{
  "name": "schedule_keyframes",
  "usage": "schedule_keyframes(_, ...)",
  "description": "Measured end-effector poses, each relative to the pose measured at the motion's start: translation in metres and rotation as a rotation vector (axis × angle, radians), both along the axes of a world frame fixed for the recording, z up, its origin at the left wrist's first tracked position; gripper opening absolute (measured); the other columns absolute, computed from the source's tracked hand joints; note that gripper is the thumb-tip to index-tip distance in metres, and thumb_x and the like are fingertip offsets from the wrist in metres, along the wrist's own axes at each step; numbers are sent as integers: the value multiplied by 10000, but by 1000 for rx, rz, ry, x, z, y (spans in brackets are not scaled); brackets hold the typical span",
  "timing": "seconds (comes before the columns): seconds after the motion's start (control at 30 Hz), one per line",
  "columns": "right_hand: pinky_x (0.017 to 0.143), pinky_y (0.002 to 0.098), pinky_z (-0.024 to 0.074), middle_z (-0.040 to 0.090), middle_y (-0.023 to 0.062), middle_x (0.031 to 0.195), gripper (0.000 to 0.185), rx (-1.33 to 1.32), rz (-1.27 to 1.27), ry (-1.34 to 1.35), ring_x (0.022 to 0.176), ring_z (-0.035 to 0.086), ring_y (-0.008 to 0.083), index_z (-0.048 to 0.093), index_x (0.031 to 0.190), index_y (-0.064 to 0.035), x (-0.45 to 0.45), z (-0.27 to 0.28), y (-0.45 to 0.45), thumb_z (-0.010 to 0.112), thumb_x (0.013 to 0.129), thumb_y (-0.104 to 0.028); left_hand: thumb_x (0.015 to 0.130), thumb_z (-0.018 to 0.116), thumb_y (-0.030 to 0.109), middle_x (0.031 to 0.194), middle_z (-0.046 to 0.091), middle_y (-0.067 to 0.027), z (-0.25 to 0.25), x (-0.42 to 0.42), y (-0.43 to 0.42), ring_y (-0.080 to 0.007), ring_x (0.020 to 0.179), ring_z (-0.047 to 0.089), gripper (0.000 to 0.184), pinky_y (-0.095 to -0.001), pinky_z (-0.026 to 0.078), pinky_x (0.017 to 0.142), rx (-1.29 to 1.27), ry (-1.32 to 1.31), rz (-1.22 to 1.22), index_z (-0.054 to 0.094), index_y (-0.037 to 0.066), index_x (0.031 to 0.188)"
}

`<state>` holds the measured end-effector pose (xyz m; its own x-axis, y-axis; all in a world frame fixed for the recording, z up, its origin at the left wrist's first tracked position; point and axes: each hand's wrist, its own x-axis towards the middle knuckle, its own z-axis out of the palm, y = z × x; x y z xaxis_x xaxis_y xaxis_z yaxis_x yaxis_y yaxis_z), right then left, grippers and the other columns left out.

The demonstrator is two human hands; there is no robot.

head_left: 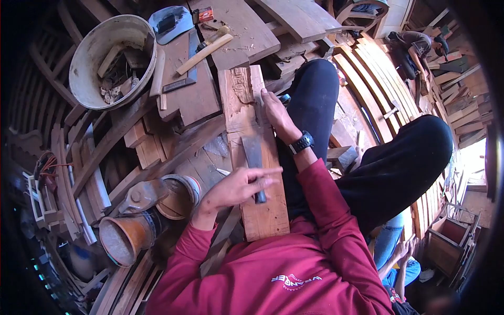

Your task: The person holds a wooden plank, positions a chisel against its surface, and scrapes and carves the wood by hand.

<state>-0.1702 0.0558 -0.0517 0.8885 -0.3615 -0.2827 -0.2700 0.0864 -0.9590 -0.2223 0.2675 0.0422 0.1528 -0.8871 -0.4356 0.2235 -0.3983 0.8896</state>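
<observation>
A thick wooden block [270, 215] lies lengthwise before my torso, its far end roughly cut out and splintered. My right hand [279, 116], with a black watch at the wrist, grips the block's right edge near that end, thumb along the edge and the other fingers mostly hidden. Over the middle of the block, my left hand [236, 188] is around a chisel [251, 149] with a wide flat blade and dark handle end. Its index finger stretches out across the tool; the fingers underneath are partly hidden. The blade points toward the cut end.
A white bucket [79, 63] with wood scraps stands at upper left, beside boards carrying a metal square [193, 68] and a wooden stick [205, 54]. Orange containers [137, 231] stand lower left. A hammer [390, 109] lies on curved planks. Two other people are at the right.
</observation>
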Motion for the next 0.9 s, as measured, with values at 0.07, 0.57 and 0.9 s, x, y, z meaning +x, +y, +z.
schedule_keyframes(0.07,906,385,445,643,201,1066,647,-101,-44,-60,1016,592,270,555,1139,66,3,-8,2,344,1054,-539,1052,520,334,1238,685,-110,-1,9,-4,-110,927,689,516,-261,527,871,-60,23,129,452,70,1490)
schedule_keyframes(0.57,887,284,401,560,35,1011,584,-47,25,46,934,467,132,555,1231,36,-1,5,-2,377,1070,-497,1051,503,379,1233,680,-136,6,13,-1,-144,891,698,556,-247,552,789,-16,68,-21,409,92,1518)
schedule_keyframes(0.9,793,275,389,469,-10,881,528,-65,-2,0,837,408,116,563,1096,13,-1,6,0,380,1075,-482,1057,502,341,1081,734,-104,-2,11,-1,-107,849,684,514,-259,537,827,-41,191,5,481,11,1450)
